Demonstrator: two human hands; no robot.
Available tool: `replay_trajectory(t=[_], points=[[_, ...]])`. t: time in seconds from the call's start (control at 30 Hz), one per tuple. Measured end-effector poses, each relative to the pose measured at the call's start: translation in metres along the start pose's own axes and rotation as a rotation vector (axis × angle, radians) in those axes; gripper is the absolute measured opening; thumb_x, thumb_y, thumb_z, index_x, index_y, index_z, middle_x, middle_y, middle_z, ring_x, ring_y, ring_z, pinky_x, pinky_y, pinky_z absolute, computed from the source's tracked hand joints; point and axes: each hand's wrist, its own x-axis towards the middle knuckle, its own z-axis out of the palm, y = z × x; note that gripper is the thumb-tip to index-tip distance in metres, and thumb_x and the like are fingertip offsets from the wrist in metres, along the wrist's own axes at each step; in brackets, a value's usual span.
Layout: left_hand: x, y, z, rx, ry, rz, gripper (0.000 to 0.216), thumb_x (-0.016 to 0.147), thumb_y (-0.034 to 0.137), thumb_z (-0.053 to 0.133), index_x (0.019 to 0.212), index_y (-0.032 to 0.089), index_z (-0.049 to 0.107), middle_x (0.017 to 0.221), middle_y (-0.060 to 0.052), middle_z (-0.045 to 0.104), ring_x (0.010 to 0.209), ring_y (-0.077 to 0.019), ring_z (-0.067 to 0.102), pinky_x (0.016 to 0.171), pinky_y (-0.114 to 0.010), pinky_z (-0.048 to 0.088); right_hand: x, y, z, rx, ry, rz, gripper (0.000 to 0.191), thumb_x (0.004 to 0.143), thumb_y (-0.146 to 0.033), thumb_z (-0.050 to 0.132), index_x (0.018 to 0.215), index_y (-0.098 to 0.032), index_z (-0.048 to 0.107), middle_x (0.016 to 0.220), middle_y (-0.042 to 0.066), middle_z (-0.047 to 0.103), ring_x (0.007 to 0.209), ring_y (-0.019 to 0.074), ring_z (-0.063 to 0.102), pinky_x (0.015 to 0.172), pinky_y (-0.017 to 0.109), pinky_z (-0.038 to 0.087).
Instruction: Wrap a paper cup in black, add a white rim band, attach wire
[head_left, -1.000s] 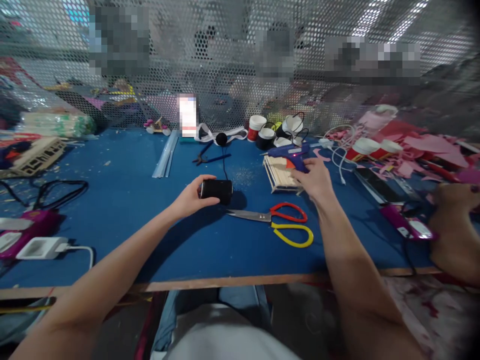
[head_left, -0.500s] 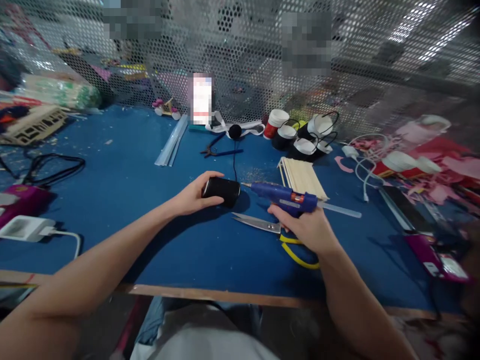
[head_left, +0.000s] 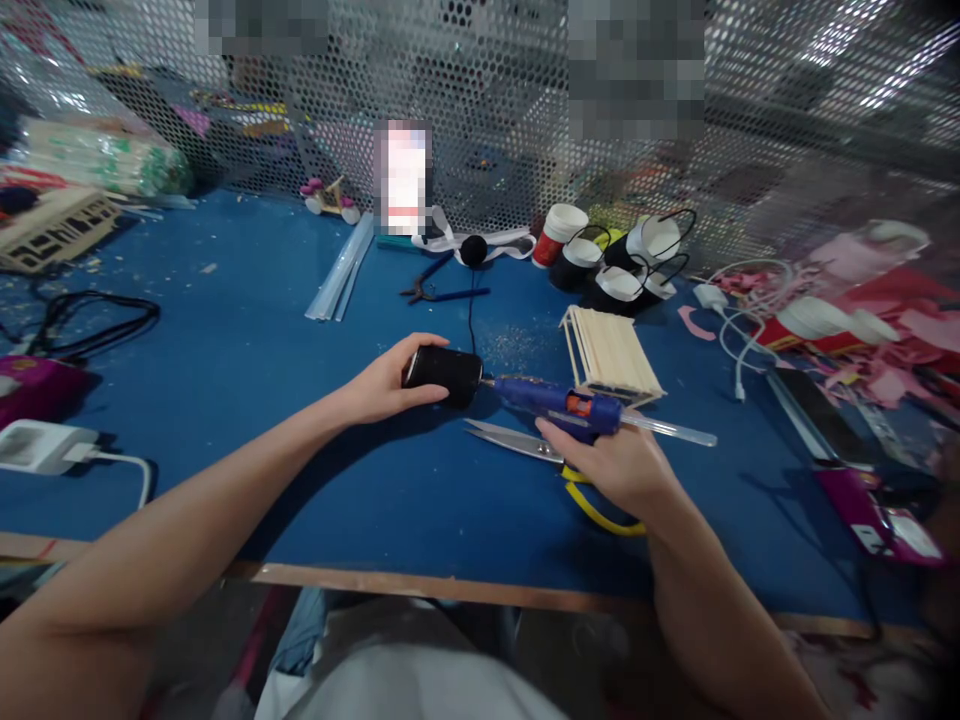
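Note:
My left hand [head_left: 386,380] is closed round a black cup [head_left: 444,371] that lies on its side on the blue table [head_left: 247,370]. My right hand [head_left: 619,465] grips a blue glue gun [head_left: 559,405] with a clear glue stick poking out of its back. The gun's nozzle points left and touches the cup's right end. Scissors [head_left: 517,443] with yellow and red handles lie under my right hand, their blades showing.
A small frame of wooden sticks [head_left: 611,352] stands just behind the gun. Black and red cups [head_left: 600,265], pliers [head_left: 431,292] and clear glue sticks [head_left: 341,270] lie further back by a perforated metal screen. Chargers and cables lie left; pink scraps, phones right.
My right hand lifted the glue gun off the stick frame and carried it left and nearer, until its nozzle met the black cup. My left hand stayed on the cup.

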Motion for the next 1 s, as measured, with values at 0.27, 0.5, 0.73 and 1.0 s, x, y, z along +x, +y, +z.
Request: replay_trajectory(t=[0.27, 0.5, 0.73, 1.0], points=[[0.000, 0.000, 0.000, 0.038, 0.013, -0.006, 0.057, 0.075, 0.036, 0.061, 0.124, 0.021, 0.036, 0.095, -0.004, 0.055, 0.078, -0.0160, 0.057, 0.066, -0.027, 0.047, 0.008, -0.014, -0.009, 0.096, -0.015, 0.121, 0.027, 0.081, -0.032, 0.043, 0.075, -0.017, 0.066, 0.062, 0.007, 0.064, 0.058, 0.0198, 0.062, 0.053, 0.029, 0.047], [0.000, 0.001, 0.000, 0.061, 0.008, 0.001, 0.057, 0.075, 0.037, 0.061, 0.124, 0.021, 0.035, 0.093, -0.004, 0.056, 0.078, -0.0162, 0.057, 0.066, -0.027, 0.047, 0.003, -0.016, -0.009, 0.284, -0.015, 0.259, 0.024, 0.078, -0.034, 0.047, 0.076, -0.018, 0.064, 0.057, 0.003, 0.061, 0.052, 0.0169, 0.058, 0.051, 0.028, 0.044], [0.000, 0.000, 0.001, 0.053, 0.005, 0.007, 0.057, 0.075, 0.036, 0.062, 0.123, 0.020, 0.036, 0.096, -0.004, 0.055, 0.079, -0.0157, 0.057, 0.066, -0.027, 0.047, 0.002, -0.014, -0.006, 0.267, -0.014, 0.304, 0.024, 0.079, -0.036, 0.048, 0.080, -0.019, 0.065, 0.054, 0.002, 0.059, 0.049, 0.0162, 0.056, 0.047, 0.027, 0.042], [-0.001, 0.001, 0.001, 0.137, 0.046, 0.064, 0.054, 0.074, 0.034, 0.063, 0.121, 0.019, 0.041, 0.105, -0.007, 0.055, 0.090, -0.0182, 0.055, 0.076, -0.030, 0.046, 0.009, -0.015, -0.005, 0.181, 0.036, 0.263, 0.020, 0.078, -0.031, 0.048, 0.074, -0.019, 0.064, 0.056, 0.004, 0.061, 0.055, 0.0197, 0.062, 0.052, 0.029, 0.046]])
